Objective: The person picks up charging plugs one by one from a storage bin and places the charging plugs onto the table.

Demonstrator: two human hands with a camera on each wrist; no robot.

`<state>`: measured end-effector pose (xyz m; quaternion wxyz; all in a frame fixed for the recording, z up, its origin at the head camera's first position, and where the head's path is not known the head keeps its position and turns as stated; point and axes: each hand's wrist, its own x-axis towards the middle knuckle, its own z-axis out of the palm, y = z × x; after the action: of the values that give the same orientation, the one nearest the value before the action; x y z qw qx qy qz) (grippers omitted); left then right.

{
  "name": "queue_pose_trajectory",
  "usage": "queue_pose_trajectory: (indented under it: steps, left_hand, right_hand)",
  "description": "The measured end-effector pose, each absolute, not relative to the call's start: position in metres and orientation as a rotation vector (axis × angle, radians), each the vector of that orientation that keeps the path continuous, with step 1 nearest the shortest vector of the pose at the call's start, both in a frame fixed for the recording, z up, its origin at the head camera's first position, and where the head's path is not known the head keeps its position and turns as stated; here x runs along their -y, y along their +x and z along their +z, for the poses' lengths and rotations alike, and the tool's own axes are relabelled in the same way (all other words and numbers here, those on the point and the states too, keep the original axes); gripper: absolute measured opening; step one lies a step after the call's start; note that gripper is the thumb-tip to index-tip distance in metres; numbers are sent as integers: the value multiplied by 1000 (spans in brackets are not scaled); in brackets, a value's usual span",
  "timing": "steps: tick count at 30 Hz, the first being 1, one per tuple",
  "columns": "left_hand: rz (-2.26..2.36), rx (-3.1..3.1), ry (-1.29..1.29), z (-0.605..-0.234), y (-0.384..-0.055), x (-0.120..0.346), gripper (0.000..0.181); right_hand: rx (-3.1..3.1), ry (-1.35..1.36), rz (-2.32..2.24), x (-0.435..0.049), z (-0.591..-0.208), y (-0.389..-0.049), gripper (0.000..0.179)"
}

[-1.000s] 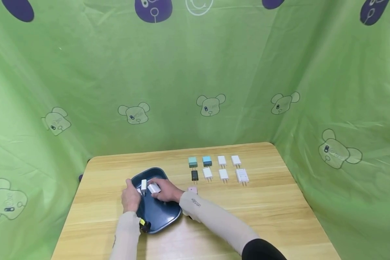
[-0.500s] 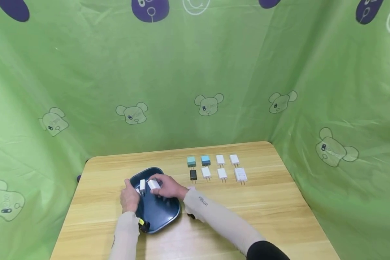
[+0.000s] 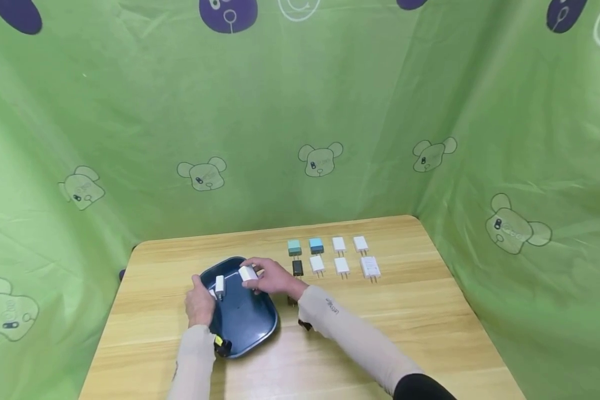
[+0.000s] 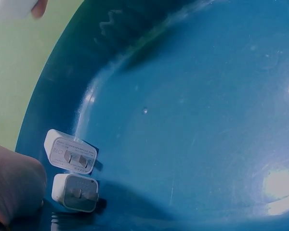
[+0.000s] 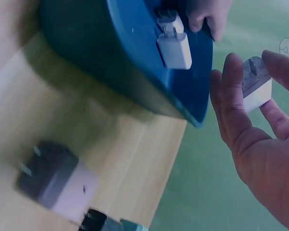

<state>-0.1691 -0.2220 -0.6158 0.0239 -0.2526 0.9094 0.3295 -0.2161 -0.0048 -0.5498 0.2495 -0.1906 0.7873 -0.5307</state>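
My right hand (image 3: pixel 275 276) pinches a white plug charger (image 3: pixel 248 273) between fingers and thumb, raised over the right part of a dark blue basin (image 3: pixel 245 322). In the right wrist view, the grey pronged face of that charger (image 5: pixel 254 77) points upward between the fingers. The basin's left rim is gripped by my left hand (image 3: pixel 200 303), and the basin leans toward that side. Inside, close by the left hand, two more white chargers lie side by side against the wall: one charger (image 4: pixel 72 153) with printed text round its prongs, the other charger (image 4: pixel 76 192) plainer.
Right of the basin, chargers lie in two rows on the wooden table (image 3: pixel 405 311), among them a green one (image 3: pixel 294 247), a blue one (image 3: pixel 316 245), a black one (image 3: pixel 298 268) and several white ones. A pink charger (image 5: pixel 77 192) with a dark face sits near my right wrist.
My right hand, with the white charger in its fingers, has moved right and slightly up, away from the chargers in the basin. The left hand keeps its grip on the rim.
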Motion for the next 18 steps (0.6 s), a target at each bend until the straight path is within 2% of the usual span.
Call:
queue_pose_trajectory:
  steps: [18]
  left_hand:
    - [988, -2850, -763, -617, -168, 222, 40]
  right_hand:
    - [-2363, -382, -1349, -44, -539, -226, 54]
